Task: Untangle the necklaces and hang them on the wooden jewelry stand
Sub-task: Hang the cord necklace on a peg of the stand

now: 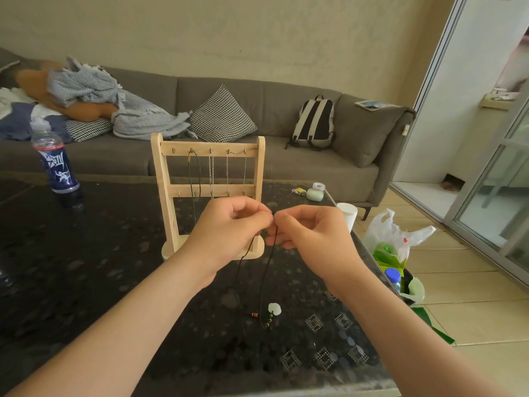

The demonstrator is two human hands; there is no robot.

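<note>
A wooden jewelry stand point(166, 179) stands upright on the dark table point(86, 267). From its top row of hooks hang a dark green cord necklace point(198, 173) and thin silver chains point(211, 173). In front of the stand, my left hand point(229, 233) and my right hand point(312, 233) meet fingertip to fingertip, each pinching the top of a black cord necklace point(264, 279). The cord hangs down in two strands to the table, where its pale green pendant point(274, 309) and small coloured beads lie.
A blue plastic bottle point(55, 164) stands at the table's far left. Small items point(315, 193) and a white paper cup point(347, 213) sit near the right edge. A white plastic bag point(392, 239) lies on the tiled floor. A grey sofa point(286, 116) runs behind.
</note>
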